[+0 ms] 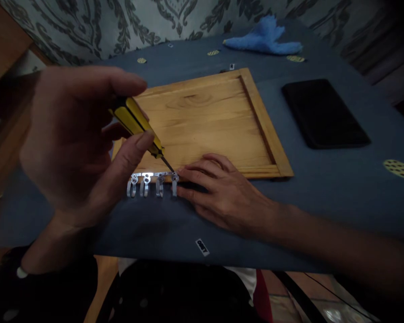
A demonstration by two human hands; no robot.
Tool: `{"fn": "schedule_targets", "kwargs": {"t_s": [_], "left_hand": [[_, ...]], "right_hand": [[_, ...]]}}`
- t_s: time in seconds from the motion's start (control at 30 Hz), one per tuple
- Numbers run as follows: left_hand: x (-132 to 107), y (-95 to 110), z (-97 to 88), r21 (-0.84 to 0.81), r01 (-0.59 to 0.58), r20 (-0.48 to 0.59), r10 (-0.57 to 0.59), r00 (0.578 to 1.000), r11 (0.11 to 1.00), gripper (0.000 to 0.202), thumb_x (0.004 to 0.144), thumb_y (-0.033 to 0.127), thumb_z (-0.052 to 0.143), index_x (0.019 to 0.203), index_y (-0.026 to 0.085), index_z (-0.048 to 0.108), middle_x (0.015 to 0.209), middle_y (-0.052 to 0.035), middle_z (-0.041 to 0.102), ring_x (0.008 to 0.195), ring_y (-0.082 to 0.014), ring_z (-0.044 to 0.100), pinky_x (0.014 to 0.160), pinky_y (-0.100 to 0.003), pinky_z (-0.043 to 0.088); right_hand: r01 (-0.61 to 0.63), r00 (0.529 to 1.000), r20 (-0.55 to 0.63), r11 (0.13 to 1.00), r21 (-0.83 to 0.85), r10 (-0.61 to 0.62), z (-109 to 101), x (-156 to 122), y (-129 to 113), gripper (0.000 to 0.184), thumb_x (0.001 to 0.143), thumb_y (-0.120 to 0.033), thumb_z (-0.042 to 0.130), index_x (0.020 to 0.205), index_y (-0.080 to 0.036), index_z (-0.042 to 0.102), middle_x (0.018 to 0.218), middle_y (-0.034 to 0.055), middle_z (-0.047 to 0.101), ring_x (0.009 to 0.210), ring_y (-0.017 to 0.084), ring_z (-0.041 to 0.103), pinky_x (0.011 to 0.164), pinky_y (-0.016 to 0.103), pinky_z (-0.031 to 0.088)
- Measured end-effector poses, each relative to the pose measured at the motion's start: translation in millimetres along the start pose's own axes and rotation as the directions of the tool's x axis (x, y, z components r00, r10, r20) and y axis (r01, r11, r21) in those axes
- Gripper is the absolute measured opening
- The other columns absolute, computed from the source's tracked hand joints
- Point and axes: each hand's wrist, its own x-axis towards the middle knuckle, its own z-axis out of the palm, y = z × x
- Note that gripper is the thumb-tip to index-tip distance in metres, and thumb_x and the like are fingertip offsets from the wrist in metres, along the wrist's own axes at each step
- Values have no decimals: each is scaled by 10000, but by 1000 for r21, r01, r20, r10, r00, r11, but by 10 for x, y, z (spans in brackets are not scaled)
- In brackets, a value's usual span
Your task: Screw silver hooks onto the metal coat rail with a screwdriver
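Note:
My left hand [84, 148] is closed around the yellow-and-black handle of a screwdriver [136, 123], slanting down to the right. Its tip meets the rightmost part of a silver metal hook rail [147, 176], which lies along the near edge of a framed wooden board [202, 125]. Several curved hooks hang from the rail over that edge. At the rail's right end, the fingertips of my right hand [222, 193] hold it against the wood, one above and one below the last hook. Whether a screw sits under the tip is too small to tell.
A blue-grey covered table [155, 235] carries everything. To the right lies a black tablet-like device [325, 114]. At the back is a crumpled blue cloth [262, 38], close to a patterned wall covering [175, 18]. Wooden furniture [6, 36] stands at the left.

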Motion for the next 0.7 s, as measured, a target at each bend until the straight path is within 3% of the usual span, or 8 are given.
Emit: {"fn": "schedule_targets", "kwargs": {"t_s": [0.1, 0.3, 0.5, 0.7], "left_hand": [[11, -16, 2, 181, 0, 42, -8, 999, 983, 420, 888, 220, 717, 1296, 267, 627, 1202, -49, 592, 992, -156, 654, 664, -258, 647], [-8, 79, 55, 225, 84, 51, -98, 994, 971, 464, 871, 204, 725, 1302, 334, 613, 1182, -46, 591, 1000, -164, 635, 736, -300, 654], [-4, 95, 43, 243, 31, 86, -54, 995, 970, 511, 863, 172, 721, 1334, 328, 599, 1178, -39, 607, 994, -158, 635, 726, -272, 642], [-6, 80, 47, 265, 52, 52, -68, 996, 963, 524, 810, 218, 789, 1296, 344, 637, 1130, -36, 642, 963, -189, 657, 764, -325, 666]], "right_hand": [[-3, 1000, 10, 1000, 7, 2, -4, 5, -1, 289, 983, -182, 496, 1192, -199, 695, 1317, 101, 668, 1213, 283, 548, 1050, 520, 407], [-7, 1000, 18, 999, 46, 6, 2, 8, -3, 296, 956, -175, 547, 1214, -186, 693, 1317, 125, 662, 1215, 298, 532, 1050, 544, 399], [-6, 1000, 4, 1000, 13, 6, 11, 6, -5, 289, 991, -192, 482, 1187, -194, 695, 1307, 95, 670, 1208, 282, 544, 1057, 510, 400], [2, 1000, -1, 999, 33, -2, 8, 2, -3, 293, 967, -176, 522, 1203, -180, 695, 1312, 116, 667, 1211, 294, 545, 1053, 537, 404]]}}
